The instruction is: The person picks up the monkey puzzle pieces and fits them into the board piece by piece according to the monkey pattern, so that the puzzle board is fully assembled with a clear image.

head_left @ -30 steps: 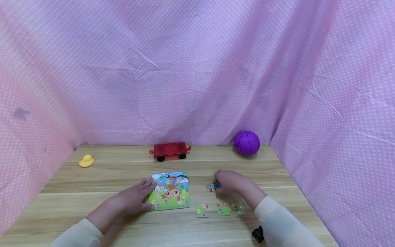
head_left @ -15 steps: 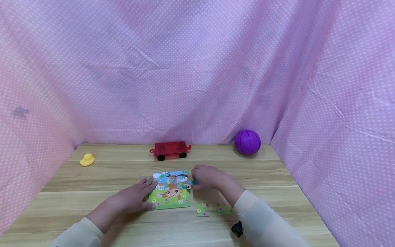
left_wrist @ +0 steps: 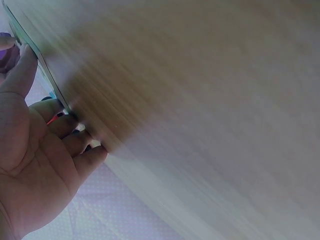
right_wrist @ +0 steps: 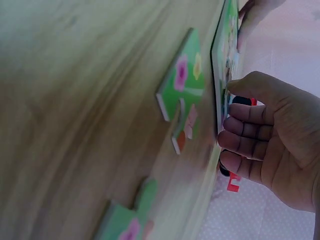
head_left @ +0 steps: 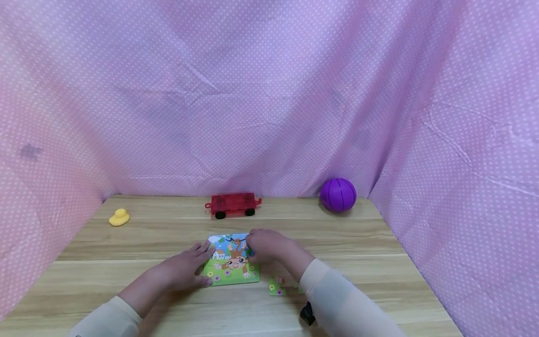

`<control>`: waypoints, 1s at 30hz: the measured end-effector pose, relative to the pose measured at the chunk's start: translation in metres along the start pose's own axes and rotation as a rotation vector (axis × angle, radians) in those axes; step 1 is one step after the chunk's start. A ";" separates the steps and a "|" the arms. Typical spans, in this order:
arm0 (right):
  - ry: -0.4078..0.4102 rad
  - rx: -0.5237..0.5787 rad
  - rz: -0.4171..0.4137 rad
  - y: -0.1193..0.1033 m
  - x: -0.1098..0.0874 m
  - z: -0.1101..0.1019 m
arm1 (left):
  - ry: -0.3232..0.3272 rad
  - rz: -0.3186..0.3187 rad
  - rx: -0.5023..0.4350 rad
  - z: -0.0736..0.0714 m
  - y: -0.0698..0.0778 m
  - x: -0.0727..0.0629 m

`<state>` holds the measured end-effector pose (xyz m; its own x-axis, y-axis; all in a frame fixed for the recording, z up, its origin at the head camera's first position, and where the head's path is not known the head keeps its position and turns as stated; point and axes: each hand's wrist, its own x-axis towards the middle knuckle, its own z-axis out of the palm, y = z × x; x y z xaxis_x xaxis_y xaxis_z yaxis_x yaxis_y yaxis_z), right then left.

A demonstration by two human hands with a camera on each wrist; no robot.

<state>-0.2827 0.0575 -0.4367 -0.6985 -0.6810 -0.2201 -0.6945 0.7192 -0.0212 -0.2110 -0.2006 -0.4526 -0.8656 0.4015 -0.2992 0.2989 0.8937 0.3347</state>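
Note:
A square monkey picture puzzle (head_left: 229, 277) lies on the wooden table. My left hand (head_left: 185, 269) rests on its left edge, with fingers stretched and thumb near the lower left corner. Over the right side of the picture, my right hand (head_left: 269, 248) pinches a small puzzle piece, mostly hidden by the fingers. In the right wrist view the thumb and fingertips of that hand (right_wrist: 280, 135) are at the puzzle's edge. A loose green piece with flowers (right_wrist: 182, 82) lies beside the puzzle. Another green piece (right_wrist: 125, 225) is partly visible; the right sleeve covers part of that area in the head view.
Toward the back stand a red wheeled toy wagon (head_left: 233, 203) and a purple ball (head_left: 338, 195). A yellow rubber duck (head_left: 120, 217) sits at the far left. Pink dotted cloth (head_left: 269, 117) surrounds the table. A black object (head_left: 308, 313) is by the right sleeve.
My right hand has moved left with the puzzle piece, from above the loose pieces to over the puzzle's right side. The left hand has stayed in place.

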 end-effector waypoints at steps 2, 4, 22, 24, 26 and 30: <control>-0.004 -0.003 0.012 -0.001 0.000 0.000 | 0.001 0.003 -0.001 0.000 0.001 0.000; 0.000 -0.002 0.023 -0.001 -0.001 0.001 | 0.002 0.004 -0.001 0.000 0.001 0.000; 0.041 -0.097 -0.132 -0.014 -0.023 0.010 | 0.013 0.013 -0.002 0.001 0.000 0.000; 0.052 -0.114 -0.137 -0.015 -0.022 0.011 | 0.012 0.010 -0.002 0.001 0.000 0.000; 0.056 -0.119 -0.144 -0.016 -0.022 0.011 | 0.011 0.008 -0.002 0.001 0.000 0.000; 0.062 -0.136 -0.149 -0.017 -0.023 0.009 | 0.008 -0.001 0.004 0.002 -0.001 0.001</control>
<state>-0.2528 0.0621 -0.4402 -0.5927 -0.7886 -0.1640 -0.8049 0.5876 0.0835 -0.2113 -0.2006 -0.4550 -0.8692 0.3987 -0.2924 0.2995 0.8951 0.3304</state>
